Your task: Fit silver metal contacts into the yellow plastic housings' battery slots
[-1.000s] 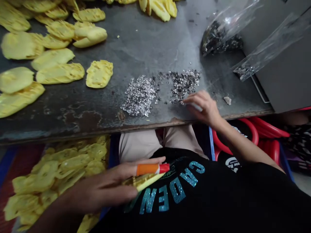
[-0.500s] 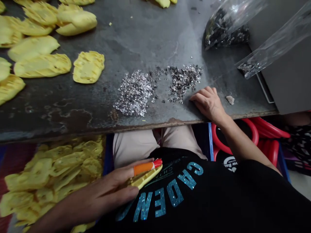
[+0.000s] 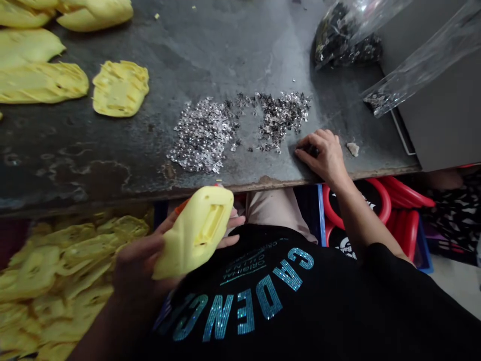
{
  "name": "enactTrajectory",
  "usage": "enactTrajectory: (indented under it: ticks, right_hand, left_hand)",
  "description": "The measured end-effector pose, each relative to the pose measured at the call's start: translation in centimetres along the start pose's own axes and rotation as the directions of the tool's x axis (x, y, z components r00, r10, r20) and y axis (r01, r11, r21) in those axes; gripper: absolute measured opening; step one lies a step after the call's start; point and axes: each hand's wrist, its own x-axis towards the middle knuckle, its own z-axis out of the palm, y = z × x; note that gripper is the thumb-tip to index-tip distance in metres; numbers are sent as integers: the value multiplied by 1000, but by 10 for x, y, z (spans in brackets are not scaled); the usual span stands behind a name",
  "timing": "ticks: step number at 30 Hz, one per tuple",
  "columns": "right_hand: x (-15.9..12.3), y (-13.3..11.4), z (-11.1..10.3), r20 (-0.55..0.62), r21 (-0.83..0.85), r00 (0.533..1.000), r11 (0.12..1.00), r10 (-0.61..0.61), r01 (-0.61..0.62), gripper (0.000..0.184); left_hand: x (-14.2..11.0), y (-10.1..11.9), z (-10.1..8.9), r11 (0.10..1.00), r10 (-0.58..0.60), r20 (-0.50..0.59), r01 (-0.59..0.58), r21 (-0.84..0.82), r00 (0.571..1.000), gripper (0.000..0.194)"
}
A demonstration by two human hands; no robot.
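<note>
My left hand [image 3: 141, 255] holds a yellow plastic shell [image 3: 178, 245] in front of my shirt, just below the table edge. The shell's smooth face, with a long rectangular recess, is turned up toward me, and some fingertips show past its right side. On the table, my right hand [image 3: 326, 155] rests with curled fingers. Something dark shows between its thumb and fingers, too shaded to make out. Small dark metal pieces [image 3: 281, 118] lie just left of that hand, and a larger heap of shiny metal pieces [image 3: 203, 135] spreads further left.
Several yellow shells [image 3: 120, 89] lie at the table's left. A bin of yellow shells [image 3: 63, 281] stands below them. Clear bags of metal pieces [image 3: 341, 45] sit back right, near a pale lump [image 3: 352, 149]. Red round-rimmed items [image 3: 383, 200] are in a blue crate below right.
My left hand has raised the yellow shell and turned its recessed face into view. My right hand stays at nearly the same spot, its thumb and fingers now showing a gap. The view has shifted slightly.
</note>
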Motion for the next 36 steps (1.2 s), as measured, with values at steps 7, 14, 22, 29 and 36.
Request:
enactTrajectory:
  ticks: [7,14,22,29,36]
  right_hand:
    - [-15,-25,-16,-55,321,968,914,-245,249,8]
    - [-25,-94,-37,-92,451,883,771,-460,449,3]
    - [-15,-115,-35,-47,392,826,750,-562,533,7]
    - [-10,-112,-22,125,775,886,601,-446,193,24]
    - [-17,-118,-33,39,685,906,672,-420,282,7]
  left_hand:
    - [30,-9,49,975,132,-138,-153,-160,982,72]
    - [41,-18,51,965,63,158,-20,-262,985,69]
    - [29,-21,58,961,92,137,-52,-272,986,68]
    - [24,-26,66,947,151,76,-122,-298,986,78]
    - [25,-27,65,950,157,76,-129,-283,985,86]
